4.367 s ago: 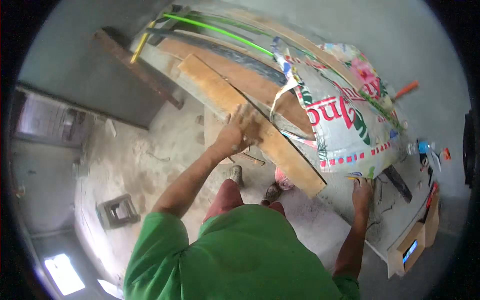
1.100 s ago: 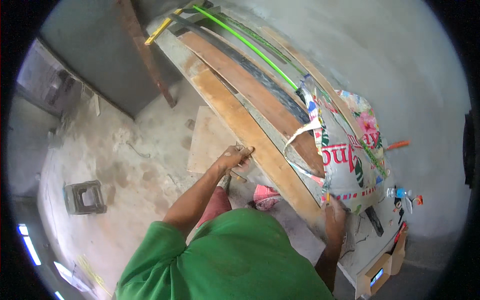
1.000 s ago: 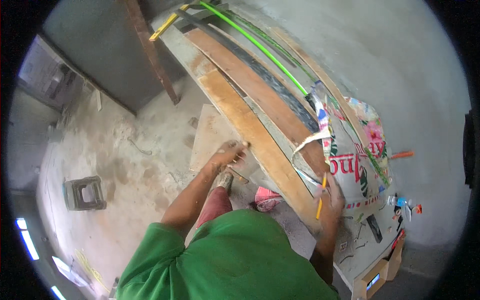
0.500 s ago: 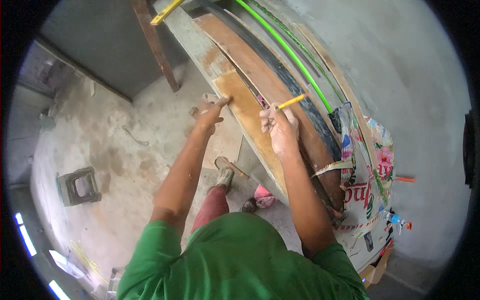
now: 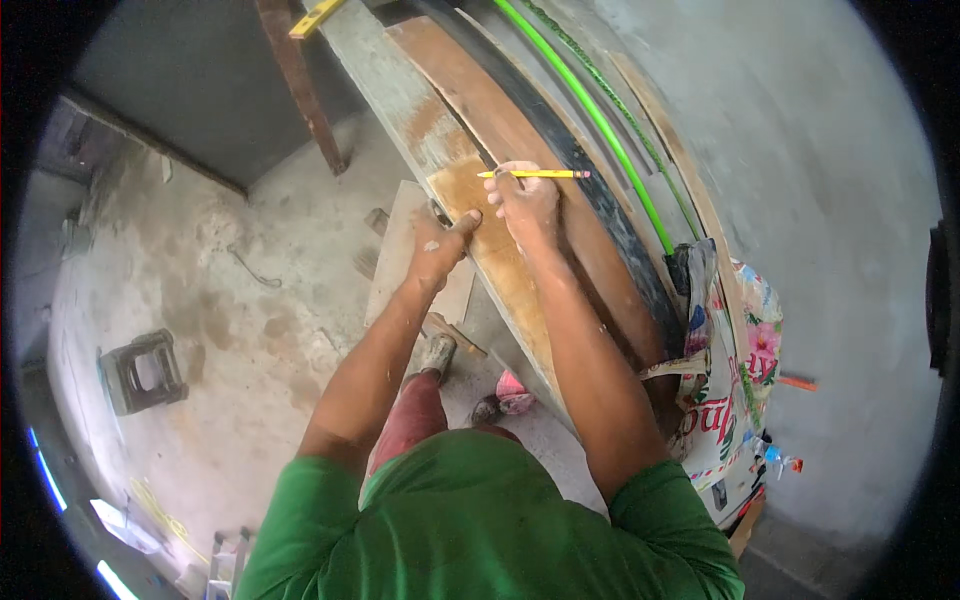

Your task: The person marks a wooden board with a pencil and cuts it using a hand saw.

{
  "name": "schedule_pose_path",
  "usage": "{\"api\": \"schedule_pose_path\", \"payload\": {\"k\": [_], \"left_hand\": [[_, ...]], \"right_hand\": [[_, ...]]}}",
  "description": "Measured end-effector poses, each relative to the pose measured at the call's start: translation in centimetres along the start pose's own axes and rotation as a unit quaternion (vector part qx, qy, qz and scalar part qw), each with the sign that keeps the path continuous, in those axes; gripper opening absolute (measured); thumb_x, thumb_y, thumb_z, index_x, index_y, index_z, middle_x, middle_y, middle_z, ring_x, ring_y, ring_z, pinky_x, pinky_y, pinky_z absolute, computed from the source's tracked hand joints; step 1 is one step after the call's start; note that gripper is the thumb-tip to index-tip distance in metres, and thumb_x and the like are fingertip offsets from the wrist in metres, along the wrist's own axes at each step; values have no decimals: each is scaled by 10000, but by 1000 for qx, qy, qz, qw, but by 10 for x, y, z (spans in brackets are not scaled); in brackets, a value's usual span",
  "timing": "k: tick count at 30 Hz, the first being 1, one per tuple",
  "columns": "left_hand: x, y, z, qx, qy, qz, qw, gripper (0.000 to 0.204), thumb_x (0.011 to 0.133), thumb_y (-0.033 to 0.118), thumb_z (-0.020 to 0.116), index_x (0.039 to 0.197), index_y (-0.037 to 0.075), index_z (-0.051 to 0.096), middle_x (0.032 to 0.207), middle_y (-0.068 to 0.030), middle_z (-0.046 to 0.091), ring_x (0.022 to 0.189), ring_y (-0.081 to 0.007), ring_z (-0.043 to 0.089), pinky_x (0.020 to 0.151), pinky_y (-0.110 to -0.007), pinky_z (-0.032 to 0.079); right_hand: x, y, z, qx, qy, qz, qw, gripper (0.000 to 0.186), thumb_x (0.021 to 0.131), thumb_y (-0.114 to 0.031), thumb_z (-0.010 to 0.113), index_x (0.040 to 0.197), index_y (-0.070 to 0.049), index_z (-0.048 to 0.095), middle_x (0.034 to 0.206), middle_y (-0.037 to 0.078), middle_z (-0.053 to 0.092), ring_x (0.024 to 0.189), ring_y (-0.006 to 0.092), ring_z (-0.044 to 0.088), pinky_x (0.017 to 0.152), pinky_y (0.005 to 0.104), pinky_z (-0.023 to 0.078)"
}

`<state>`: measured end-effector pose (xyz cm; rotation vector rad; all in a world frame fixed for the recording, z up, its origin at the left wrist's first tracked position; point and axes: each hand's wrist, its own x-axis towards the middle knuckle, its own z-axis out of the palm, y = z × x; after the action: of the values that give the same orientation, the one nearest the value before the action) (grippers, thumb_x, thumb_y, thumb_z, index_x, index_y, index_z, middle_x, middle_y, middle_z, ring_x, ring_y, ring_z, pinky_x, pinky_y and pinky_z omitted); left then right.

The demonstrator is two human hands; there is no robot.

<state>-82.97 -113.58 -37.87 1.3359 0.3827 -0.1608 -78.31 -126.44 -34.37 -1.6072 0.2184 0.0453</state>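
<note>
My right hand [image 5: 527, 208] pinches a yellow pencil [image 5: 555, 174] with a pink eraser end. Its tip points left, just above the far end of a tan, thin-looking board [image 5: 500, 262]. That board lies lengthwise along the near side of a long work surface [image 5: 385, 95]. At the board's left edge, my left hand [image 5: 447, 247] grips with the thumb on top; the other fingers are partly hidden below the rim. Beside the tan board runs a reddish-brown plank [image 5: 490, 100], partly covered by my right forearm.
A dark strip [image 5: 545, 110] and a bright green rod [image 5: 600, 118] lie beyond the plank. A printed sack [image 5: 715, 400] hangs at the right. On the floor are a grey stool [image 5: 143, 372] and a pale panel [image 5: 400, 255]. A yellow level [image 5: 318, 18] lies at the far end.
My right hand has moved farther along and left, over the tan board, and the pencil has swung from a slant to nearly level. My left hand has shifted slightly along the edge.
</note>
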Motion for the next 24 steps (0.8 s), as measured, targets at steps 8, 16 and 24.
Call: {"api": "schedule_pose_path", "payload": {"k": [8, 16, 24], "left_hand": [[16, -25, -11, 38, -14, -7, 999, 732, 871, 297, 769, 1403, -5, 368, 1138, -181, 635, 898, -249, 660, 670, -388, 567], [19, -26, -13, 60, -9, 6, 998, 774, 864, 292, 776, 1420, -26, 343, 1138, -181, 628, 854, -227, 653, 642, -346, 552], [21, -22, -14, 48, -1, -16, 999, 727, 838, 202, 789, 1359, -97, 379, 1203, -240, 631, 1077, -297, 644, 928, -378, 521]], "right_hand": [[32, 15, 18, -140, -43, -95, 985, 174, 952, -146, 592, 965, 19, 646, 818, 69, 712, 695, 110, 637, 634, 273, 518], [58, 20, 18, -293, -84, -127, 944, 270, 897, -268, 631, 1001, -32, 710, 904, 228, 707, 865, 428, 684, 743, 470, 547], [62, 21, 22, -377, -87, -229, 893, 205, 935, -196, 606, 1002, -15, 677, 850, 146, 734, 806, 314, 722, 708, 401, 555]]}}
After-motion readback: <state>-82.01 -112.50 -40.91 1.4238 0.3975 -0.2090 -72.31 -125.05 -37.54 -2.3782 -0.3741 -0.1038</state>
